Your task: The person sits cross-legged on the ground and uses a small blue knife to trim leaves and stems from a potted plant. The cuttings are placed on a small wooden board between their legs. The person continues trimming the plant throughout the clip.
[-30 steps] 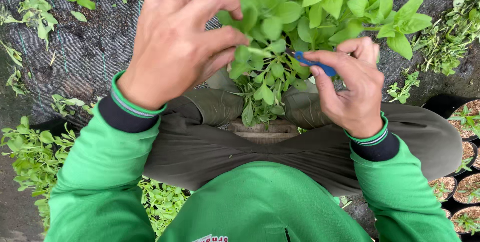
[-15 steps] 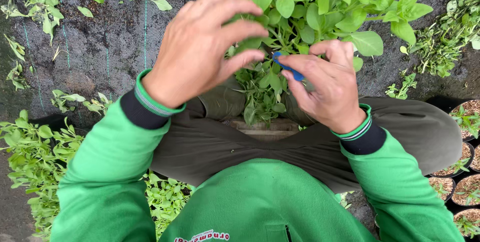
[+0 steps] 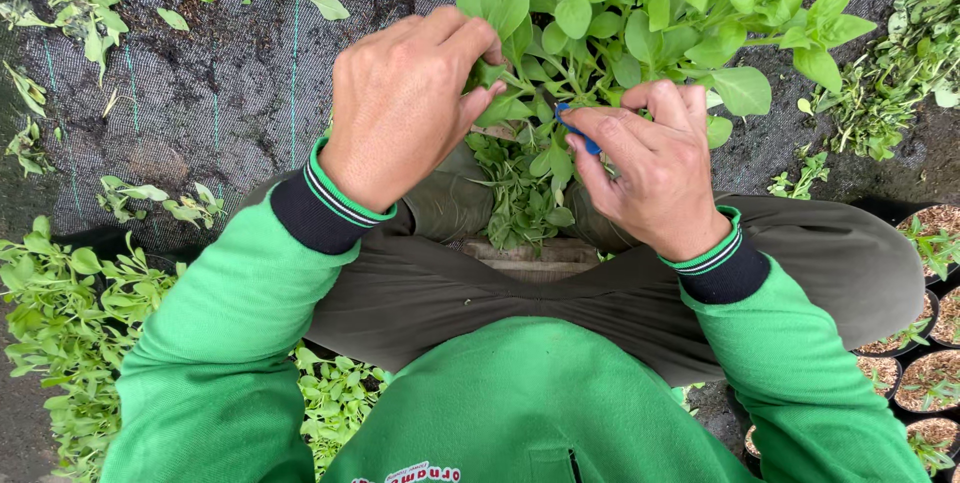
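Note:
A leafy green plant [image 3: 640, 13] stands in front of my knees. My left hand [image 3: 410, 103] pinches one of its stems between thumb and fingers, at the plant's left side. My right hand [image 3: 650, 168] grips a small blue-handled cutting tool [image 3: 578, 130], its tip pointing into the leaves close to my left thumb. A pile of cut green sprigs [image 3: 525, 193] lies between my legs below the hands. Green sleeves with dark striped cuffs cover both arms.
Black woven ground cloth [image 3: 220, 93] covers the ground, with loose cuttings scattered on it. More cut greenery [image 3: 60, 323] is heaped at my left. Small black pots of soil with seedlings [image 3: 930, 373] stand at the lower right. Another leafy clump [image 3: 900, 73] lies at the right.
Both hands have drawn closer together at the plant. My left hand has come down from above onto a stem, and the blue tool has moved left toward it.

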Motion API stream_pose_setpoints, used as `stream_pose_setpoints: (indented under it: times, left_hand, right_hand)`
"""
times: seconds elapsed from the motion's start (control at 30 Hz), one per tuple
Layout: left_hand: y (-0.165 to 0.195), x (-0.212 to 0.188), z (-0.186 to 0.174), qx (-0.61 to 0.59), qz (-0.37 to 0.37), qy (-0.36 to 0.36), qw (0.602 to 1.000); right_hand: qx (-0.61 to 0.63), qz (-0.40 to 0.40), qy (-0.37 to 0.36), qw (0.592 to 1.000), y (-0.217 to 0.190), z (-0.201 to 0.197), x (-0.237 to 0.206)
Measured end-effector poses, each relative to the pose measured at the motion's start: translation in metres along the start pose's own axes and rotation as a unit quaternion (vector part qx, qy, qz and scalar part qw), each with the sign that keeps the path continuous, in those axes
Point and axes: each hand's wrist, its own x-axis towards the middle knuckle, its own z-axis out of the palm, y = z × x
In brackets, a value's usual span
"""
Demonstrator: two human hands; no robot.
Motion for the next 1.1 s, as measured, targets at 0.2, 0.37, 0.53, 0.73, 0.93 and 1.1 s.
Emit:
stream_pose_setpoints:
  times: [0.2, 0.37, 0.53, 0.73, 0.93, 1.1]
  left_hand:
    - [-0.002, 0.000, -0.003, 0.005, 0.006, 0.001, 1.000]
    - [-0.003, 0.000, -0.006, -0.004, 0.014, 0.005, 1.000]
    - [0.001, 0.001, -0.011, -0.012, 0.018, 0.011, 1.000]
    - [0.006, 0.004, -0.043, -0.029, -0.026, 0.006, 0.999]
    - [0.024, 0.004, -0.059, -0.354, 0.192, -0.208, 0.891]
    - [0.004, 0.015, -0.016, -0.367, 0.123, -0.141, 0.911]
  right_hand:
    - [0.001, 0.001, -0.001, 1.000, 0.000, 0.002, 0.003]
    - [0.019, 0.005, 0.001, 1.000, 0.000, 0.005, 0.004]
    - [0.040, 0.013, 0.005, 0.999, -0.001, 0.008, 0.009]
    - [0.034, 0.012, 0.035, 0.999, -0.001, -0.003, 0.002]
    - [0.062, 0.056, 0.220, 0.972, 0.028, -0.023, -0.045]
    - [0.287, 0.235, 0.402, 0.837, 0.084, -0.012, -0.079]
